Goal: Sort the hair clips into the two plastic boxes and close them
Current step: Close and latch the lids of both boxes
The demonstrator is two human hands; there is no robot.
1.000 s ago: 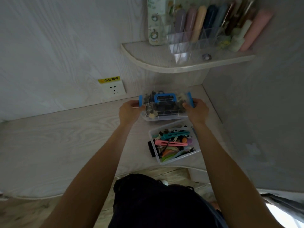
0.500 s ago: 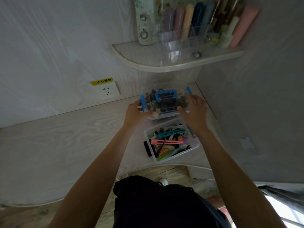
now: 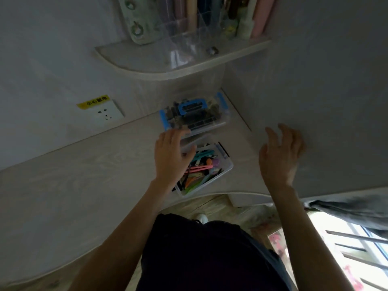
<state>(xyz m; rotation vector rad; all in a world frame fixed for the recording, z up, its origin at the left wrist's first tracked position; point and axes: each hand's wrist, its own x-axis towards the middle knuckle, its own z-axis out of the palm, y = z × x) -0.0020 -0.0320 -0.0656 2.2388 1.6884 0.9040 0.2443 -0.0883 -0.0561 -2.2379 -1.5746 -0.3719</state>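
Neither hand grips anything. Left hand (image 3: 170, 156), centre of frame, is spread flat w/ fingers straight, hovering over the gap between the two boxes; fingertips reach the near edge of the far box, palm covers the left end of the near one (touching or just above, can't tell). Right hand (image 3: 280, 156), right of centre, is up in the air by the grey side wall (image 3: 327, 91), fingers loose and slightly bent, holding nothing, well apart from both boxes.

Far box: clear plastic box with blue latches (image 3: 194, 115), lid on, blue handle on top, dark hair clips (image 3: 201, 118) visible thru the plastic. It sits at the back corner of the pale wood-grain desk (image 3: 84, 175), upper centre of frame.

Near box: open clear box (image 3: 227, 164), no lid on it, just below the closed one and close to the desk's front edge. It's full of coloured hair clips (image 3: 203, 166) (teal, pink, orange, green, some black), piled loosely.

Upper left of the boxes, a white wall socket (image 3: 106, 115) w/ a yellow label (image 3: 93, 101) above it. Top of frame: a curved corner shelf (image 3: 159, 68) carrying a clear organiser (image 3: 184, 40) w/ pastel tubes, blurred. Bottom centre, the person's dark clothing (image 3: 210, 259); lower right, a bright window (image 3: 346, 248).
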